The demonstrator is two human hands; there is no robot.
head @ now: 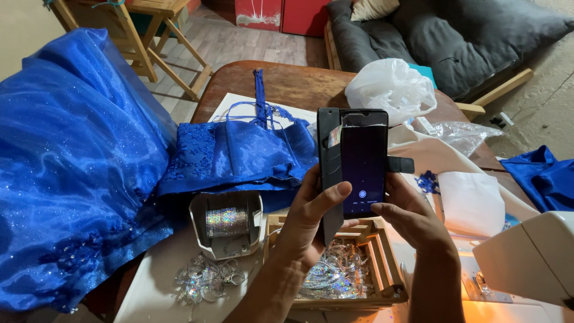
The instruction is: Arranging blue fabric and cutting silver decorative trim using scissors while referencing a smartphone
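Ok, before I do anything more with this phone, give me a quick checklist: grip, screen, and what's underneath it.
1. Left hand grips phone: ok.
2. Right hand steadies its other edge: ok.
3. Left thumb clear of the round on-screen button: ok.
4. Screen lit: ok, though dark.
5. Case flap folded fully back: cannot tell.
6. Wooden tray of silver trim sits under the phone: ok.

Glossy glass phone point(362, 169), glittery satin dress point(72, 161), wooden tray point(382, 263)

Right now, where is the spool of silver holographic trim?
In the head view, the spool of silver trim sits in an open grey box, left of the left hand, just below the blue bodice.
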